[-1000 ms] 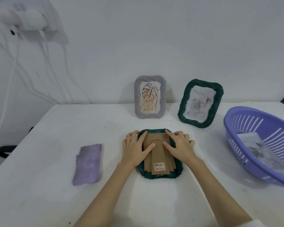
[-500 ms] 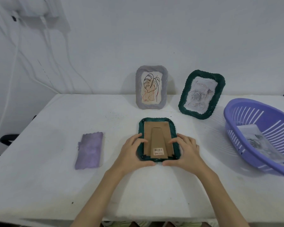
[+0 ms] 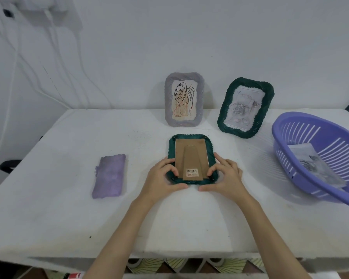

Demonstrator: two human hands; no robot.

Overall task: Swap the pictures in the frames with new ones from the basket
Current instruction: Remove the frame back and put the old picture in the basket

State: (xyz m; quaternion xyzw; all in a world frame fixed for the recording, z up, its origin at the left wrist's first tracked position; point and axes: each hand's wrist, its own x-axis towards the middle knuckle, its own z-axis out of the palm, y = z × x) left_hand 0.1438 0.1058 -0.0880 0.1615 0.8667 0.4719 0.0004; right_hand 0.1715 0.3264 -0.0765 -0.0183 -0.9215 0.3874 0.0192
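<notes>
On the white table [image 3: 48, 218], a dark green frame [image 3: 212, 152] shows its brown cardboard back [image 3: 190, 156], a grey frame [image 3: 168, 97] holds a black-lined leaf drawing, another green frame [image 3: 226, 109] holds a grey rose picture, with a mottled purple sheet [image 3: 110, 176] and lilac slotted basket [image 3: 314, 125].

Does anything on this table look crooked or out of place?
The dark green wavy-edged picture frame standing at the back leans sideways, unlike the upright grey frame beside it. The purple plastic basket sits tipped on its side.
</notes>
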